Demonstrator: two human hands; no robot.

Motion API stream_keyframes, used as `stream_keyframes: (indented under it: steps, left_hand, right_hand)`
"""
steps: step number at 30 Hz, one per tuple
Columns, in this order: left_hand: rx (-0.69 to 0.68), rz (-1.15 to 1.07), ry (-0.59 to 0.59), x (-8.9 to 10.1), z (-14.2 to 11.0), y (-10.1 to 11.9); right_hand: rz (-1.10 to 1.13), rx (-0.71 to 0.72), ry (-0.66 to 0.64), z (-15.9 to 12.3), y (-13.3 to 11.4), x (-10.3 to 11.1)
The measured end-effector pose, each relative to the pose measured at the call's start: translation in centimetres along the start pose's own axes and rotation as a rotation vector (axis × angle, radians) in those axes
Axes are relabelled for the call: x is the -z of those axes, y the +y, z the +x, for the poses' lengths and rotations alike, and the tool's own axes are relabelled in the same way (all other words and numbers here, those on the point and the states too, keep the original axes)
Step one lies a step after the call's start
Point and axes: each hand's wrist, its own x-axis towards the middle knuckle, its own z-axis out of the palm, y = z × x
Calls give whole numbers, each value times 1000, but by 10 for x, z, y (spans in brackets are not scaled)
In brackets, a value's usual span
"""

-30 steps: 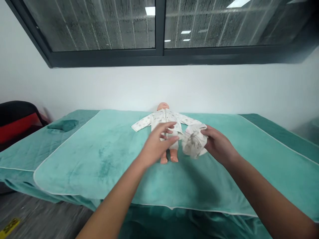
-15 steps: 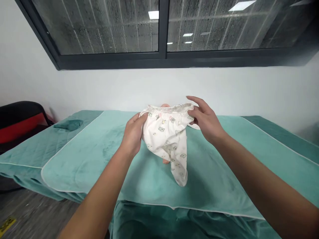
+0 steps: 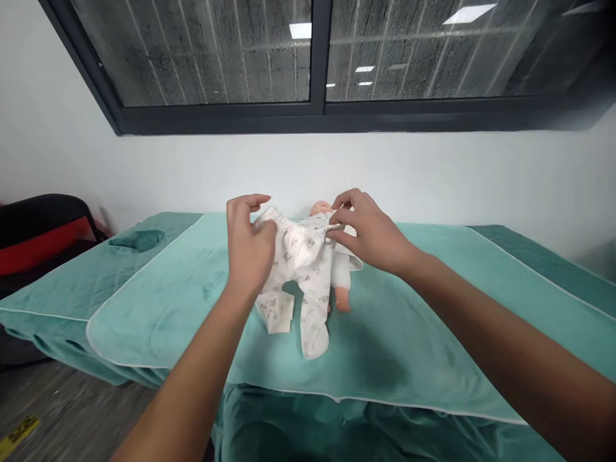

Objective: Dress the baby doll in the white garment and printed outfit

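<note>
A pair of small white printed baby trousers (image 3: 303, 276) hangs in the air between my hands, waistband up and both legs drooping onto the teal blanket (image 3: 423, 321). My left hand (image 3: 248, 244) pinches the left end of the waistband. My right hand (image 3: 370, 231) pinches the right end. Behind the trousers lies a baby doll (image 3: 321, 208) on its back in a white printed top; only its head, part of the body and one bare leg (image 3: 341, 296) show.
The blanket covers a padded table against a white wall under a dark-framed window (image 3: 317, 58). A folded teal cloth (image 3: 137, 240) lies at the far left. A black and red bag (image 3: 38, 231) stands left of the table.
The trousers went from bunched in my right hand to spread by the waistband between both hands; since half a second ago they have come lower and the second leg has dropped free.
</note>
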Motion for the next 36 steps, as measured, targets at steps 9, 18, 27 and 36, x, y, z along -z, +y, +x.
stream_keyframes:
  steps: [9, 18, 27, 36]
  left_hand:
    - [29, -7, -754, -8, -31, 0]
    - [407, -513, -508, -6, -25, -12]
    - [672, -737, -671, -16, -37, -17]
    - [735, -801, -872, -7, -41, -41]
  right_hand:
    - [685, -340, 7, 1, -11, -12]
    - [1065, -446, -323, -22, 8, -16]
    - [1107, -496, -238, -33, 5, -31]
    - [1303, -720, 7, -40, 14, -57]
